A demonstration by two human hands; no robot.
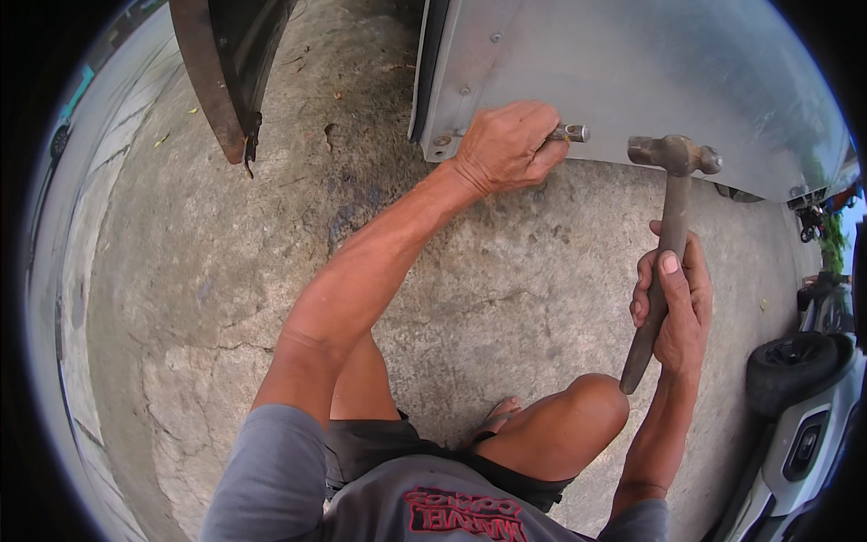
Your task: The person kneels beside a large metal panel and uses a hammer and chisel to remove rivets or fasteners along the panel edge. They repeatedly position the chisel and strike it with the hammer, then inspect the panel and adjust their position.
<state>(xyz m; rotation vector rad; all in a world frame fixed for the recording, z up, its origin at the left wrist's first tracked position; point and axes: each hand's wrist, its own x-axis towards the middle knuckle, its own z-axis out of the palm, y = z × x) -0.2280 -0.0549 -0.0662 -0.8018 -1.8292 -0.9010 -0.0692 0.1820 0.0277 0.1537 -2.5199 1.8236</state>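
The left hand [510,149] is curled into a tight fist around a steel rod-like tool [573,134]; only its round, shiny end, with a dark hole in the side, pokes out to the right of the fist, and the rest is hidden by the fingers. The right hand [679,298] wraps the handle of a ball-peen hammer [674,200], thumb laid along it. The hammer's head stands above the right hand, scuffed grey-brown steel, its flat face turned toward the rod's end but apart from it, the ball pointing away. The worn brown handle slants down past the hand to the knee. Just beyond the left hand rises a dull grey sheet-metal panel [632,72], with fasteners [496,38] along its left side. Below both hands lies cracked, stained concrete ground [488,280].
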